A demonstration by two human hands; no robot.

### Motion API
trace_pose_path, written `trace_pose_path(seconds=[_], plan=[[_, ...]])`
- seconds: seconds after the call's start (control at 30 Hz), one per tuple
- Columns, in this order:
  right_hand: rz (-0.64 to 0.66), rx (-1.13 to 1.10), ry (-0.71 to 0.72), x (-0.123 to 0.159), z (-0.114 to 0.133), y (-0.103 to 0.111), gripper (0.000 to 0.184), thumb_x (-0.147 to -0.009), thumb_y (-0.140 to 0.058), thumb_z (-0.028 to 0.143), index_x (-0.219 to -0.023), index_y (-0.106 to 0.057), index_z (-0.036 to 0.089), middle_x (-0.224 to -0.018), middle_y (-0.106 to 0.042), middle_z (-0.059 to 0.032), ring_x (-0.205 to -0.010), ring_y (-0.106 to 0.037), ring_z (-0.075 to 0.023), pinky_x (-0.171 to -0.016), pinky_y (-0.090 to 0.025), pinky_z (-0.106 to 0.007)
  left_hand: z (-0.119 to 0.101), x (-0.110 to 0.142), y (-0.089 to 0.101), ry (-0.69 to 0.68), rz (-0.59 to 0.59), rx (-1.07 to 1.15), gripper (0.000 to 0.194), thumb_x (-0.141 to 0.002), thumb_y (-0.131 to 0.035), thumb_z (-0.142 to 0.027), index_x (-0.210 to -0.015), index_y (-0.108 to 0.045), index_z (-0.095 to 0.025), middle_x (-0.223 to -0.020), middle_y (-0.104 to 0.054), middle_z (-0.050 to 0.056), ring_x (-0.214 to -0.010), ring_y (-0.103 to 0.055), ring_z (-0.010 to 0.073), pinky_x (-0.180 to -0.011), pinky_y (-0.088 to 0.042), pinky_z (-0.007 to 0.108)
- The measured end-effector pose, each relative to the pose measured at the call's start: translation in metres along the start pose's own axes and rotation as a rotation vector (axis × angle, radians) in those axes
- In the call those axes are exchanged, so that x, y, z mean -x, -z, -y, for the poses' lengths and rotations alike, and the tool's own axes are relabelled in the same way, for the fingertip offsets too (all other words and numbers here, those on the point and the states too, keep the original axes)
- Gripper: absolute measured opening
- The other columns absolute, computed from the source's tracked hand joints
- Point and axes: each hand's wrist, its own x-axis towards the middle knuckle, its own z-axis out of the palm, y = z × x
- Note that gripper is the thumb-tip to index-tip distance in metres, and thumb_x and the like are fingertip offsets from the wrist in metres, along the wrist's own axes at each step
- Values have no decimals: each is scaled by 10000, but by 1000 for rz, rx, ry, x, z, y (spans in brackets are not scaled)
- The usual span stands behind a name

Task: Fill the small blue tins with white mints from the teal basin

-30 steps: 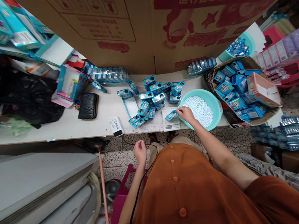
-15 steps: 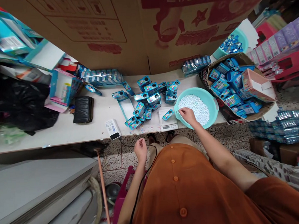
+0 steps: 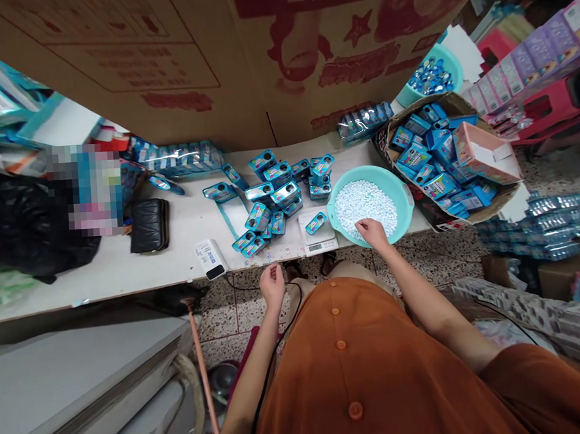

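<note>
White scale (image 3: 327, 244) bears one blue tin (image 3: 315, 223). Left of it, clustered tins (image 3: 286, 194) — how many done, cannot tell. Right of it, basin (image 3: 404, 205), plenty of pellets (image 3: 368, 202) remaining; right hand (image 3: 371, 232) over them, fingertips pinched. Left hand (image 3: 272, 285), near-left of scale, loosely curled — neither's contents visible.

A: Hands?
B: Two: left hand (image 3: 273, 285), right hand (image 3: 372, 233).
A: Turquoise basins?
B: Two: near basin (image 3: 403, 202), far basin (image 3: 454, 69).
A: White pieces (image 3: 365, 202) in the near one?
B: Past counting.
A: Scales?
B: One scale (image 3: 316, 247), bearing one blue tin (image 3: 315, 223).
A: Tins clustered left of it (image 3: 286, 193)?
B: Over a dozen; stacking hides the exact figure.
A: Open carton (image 3: 424, 210)?
B: One. Many blue boxes (image 3: 438, 185) inside, overlapping, uncounted; one peach box (image 3: 482, 147).
A: Black wallets?
B: One black wallet (image 3: 147, 224).
A: White devices?
B: One white device (image 3: 208, 258).
A: Shirt buttons (image 3: 341, 345)?
B: Four showing.
</note>
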Motion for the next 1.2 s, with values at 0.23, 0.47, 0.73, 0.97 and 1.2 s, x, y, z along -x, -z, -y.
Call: trace_pose_path(seconds=[0.23,0.47,0.73,0.97,1.2], plan=[[48,-4,-11,16,-11,4,282,-820,-435,322,-705,-662,203,-727,-655,-38,-700,-568,-173,-622,-367,-252,-24,-31,-11,-177,76,-121,273,-848,-449,-384,-919,-623,-186,-851,-647,68,-793,-600,195,-784,-475,324],[42,-1,-45,28,-18,7,267,-815,-434,295,-713,-664,206,-725,-652,-34,-693,-557,-173,-630,-368,-254,-59,-75,-34,-423,210,-335,265,-856,-436,-287,-1015,-619,-179,-934,-650,93,-931,-569,234,-878,-422,345],[-26,-20,-97,42,-29,9,268,-826,-450,329,-770,-680,204,-787,-672,-47,-733,-574,-179,-687,-404,-271,-95,-85,-62,-353,372,-674,364,-889,-394,-291,-1213,-535,-206,-1055,-647,125,-883,-623,249,-762,-456,337],[-18,-18,-108,46,-31,11,259,-832,-447,310,-773,-678,209,-810,-679,-47,-754,-581,-178,-712,-417,-273,-107,-93,-78,-375,447,-759,475,-839,-404,-153,-1312,-432,-188,-1019,-632,142,-862,-630,241,-732,-456,312],[-3,-51,-114,49,-36,9,271,-840,-446,338,-782,-676,204,-817,-675,-52,-746,-577,-179,-700,-419,-272,-111,-101,-86,-370,464,-763,340,-814,-429,-143,-1139,-525,-167,-1050,-612,145,-858,-619,257,-695,-456,320]])
